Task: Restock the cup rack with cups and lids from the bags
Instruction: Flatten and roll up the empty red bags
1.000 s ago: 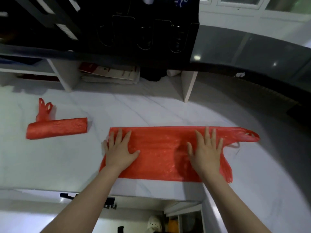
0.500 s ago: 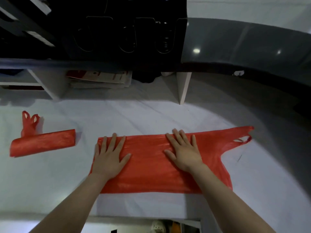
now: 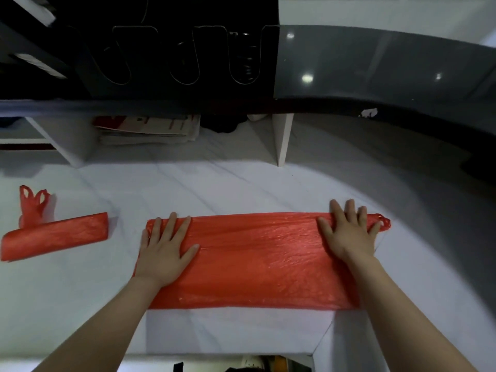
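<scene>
Evidently flattening the red bag [image 3: 257, 261] at lower centre of frame on the white counter [image 3: 241, 189], left hand [image 3: 163, 251] and right hand [image 3: 349, 232] flat, fingers spread. Press evenly, push air toward the right-end handles [image 3: 384, 224], then fold straight.

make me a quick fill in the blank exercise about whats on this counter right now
1. The left hand and the right hand both press flat on a ____ plastic bag spread on the white counter.
2. A second bag, folded, lies to the ____ of the spread one.
3. The spread bag's handles stick out beside the ____ hand.
Missing words: red; left; right.
</scene>
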The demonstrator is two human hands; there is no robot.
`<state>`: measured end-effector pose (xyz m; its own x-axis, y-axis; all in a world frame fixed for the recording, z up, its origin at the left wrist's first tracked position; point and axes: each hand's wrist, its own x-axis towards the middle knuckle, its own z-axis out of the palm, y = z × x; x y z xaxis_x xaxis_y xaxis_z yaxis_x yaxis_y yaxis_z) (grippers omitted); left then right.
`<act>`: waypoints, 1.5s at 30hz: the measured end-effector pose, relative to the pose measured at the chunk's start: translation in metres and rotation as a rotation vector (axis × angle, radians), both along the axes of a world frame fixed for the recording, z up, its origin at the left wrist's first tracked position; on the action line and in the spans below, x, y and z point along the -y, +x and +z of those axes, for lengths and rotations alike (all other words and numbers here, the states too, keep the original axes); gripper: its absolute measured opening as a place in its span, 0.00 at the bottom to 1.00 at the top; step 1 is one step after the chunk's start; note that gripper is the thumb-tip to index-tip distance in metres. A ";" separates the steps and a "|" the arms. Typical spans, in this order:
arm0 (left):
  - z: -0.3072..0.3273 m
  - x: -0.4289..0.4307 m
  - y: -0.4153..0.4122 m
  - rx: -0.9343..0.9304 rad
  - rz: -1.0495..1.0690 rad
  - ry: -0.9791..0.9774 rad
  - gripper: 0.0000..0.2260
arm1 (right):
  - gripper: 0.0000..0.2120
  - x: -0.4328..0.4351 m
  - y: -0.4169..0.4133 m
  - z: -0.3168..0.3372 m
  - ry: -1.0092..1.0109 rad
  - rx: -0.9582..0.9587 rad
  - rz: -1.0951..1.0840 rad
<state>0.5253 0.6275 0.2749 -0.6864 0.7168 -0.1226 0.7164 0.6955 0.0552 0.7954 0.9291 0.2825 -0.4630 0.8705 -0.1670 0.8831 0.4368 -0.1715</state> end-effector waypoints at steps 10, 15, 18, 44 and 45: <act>0.004 0.005 -0.012 0.050 -0.028 -0.008 0.30 | 0.29 0.058 -0.021 0.028 0.242 -0.055 0.107; 0.022 0.014 -0.029 0.017 -0.035 0.081 0.23 | 0.30 0.098 -0.033 0.037 0.278 -0.050 0.099; 0.028 0.034 -0.046 -0.057 -0.038 0.138 0.17 | 0.31 0.124 -0.040 0.039 0.226 -0.031 0.057; 0.021 0.204 -0.107 0.343 0.103 0.387 0.10 | 0.29 0.302 -0.114 0.017 0.027 0.008 0.093; 0.022 0.205 -0.107 0.338 0.131 0.395 0.10 | 0.29 0.303 -0.121 0.018 0.018 -0.016 0.111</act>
